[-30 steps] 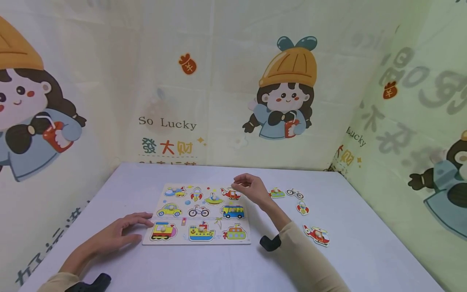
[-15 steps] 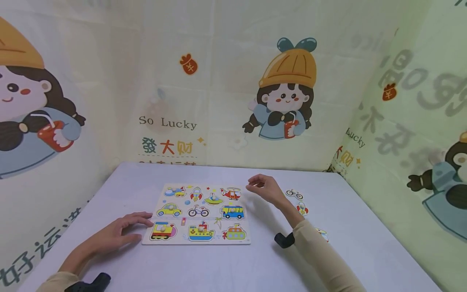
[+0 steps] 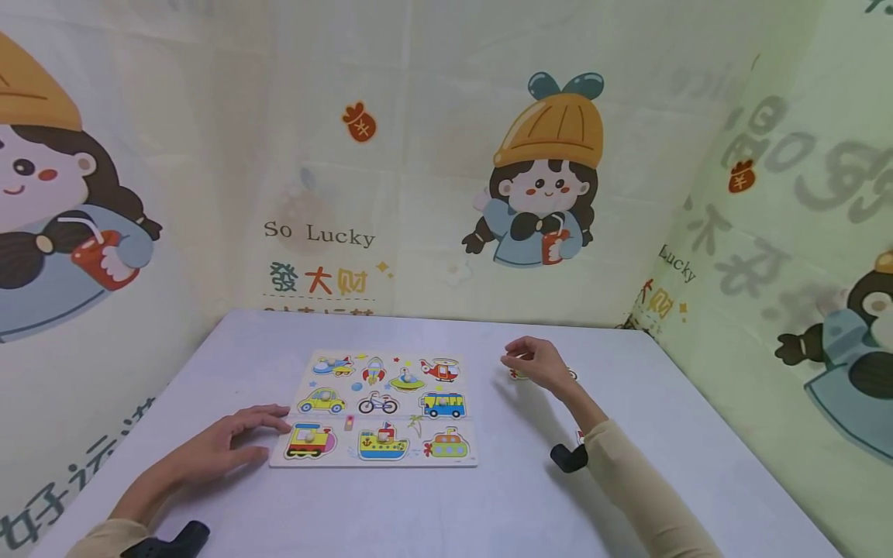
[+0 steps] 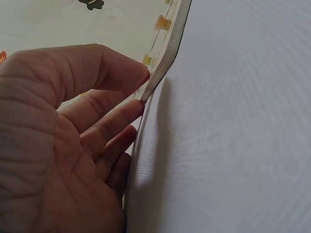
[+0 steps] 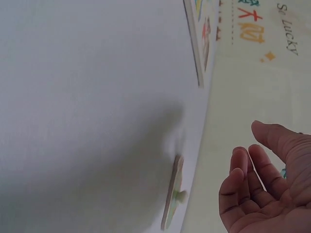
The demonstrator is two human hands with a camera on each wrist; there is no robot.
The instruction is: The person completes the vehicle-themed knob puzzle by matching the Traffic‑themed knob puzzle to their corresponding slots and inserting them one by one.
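A flat puzzle board [image 3: 346, 451] with vehicle pictures lies on the table, several of its pieces bearing small knobs. At its left edge is my left hand [image 3: 212, 448], fingers relaxed. The left wrist view puts the thumb [image 4: 124, 73] and fingertips right at the corner of the board [image 4: 176, 41]. My right hand [image 3: 544, 364] hovers to the right of the board, fingers loosely bent with nothing between them. Below it, partly covered in the head view, is a submarine puzzle piece [image 3: 516, 374]. That piece [image 5: 173, 196] lies knob up on the table in the right wrist view, apart from the fingers.
Behind the right hand a bicycle piece [image 3: 573, 373] just shows. A sliver of the helicopter piece [image 3: 580, 437] peeks out beside the right forearm, which hides the rocket piece. Printed cloth walls [image 3: 425, 287] border the white table [image 3: 391, 511] at the back and sides.
My right hand has moved right, from over the board's helicopter picture to over the submarine piece. Its forearm now covers most of the loose pieces. The left hand has stayed at the board's edge.
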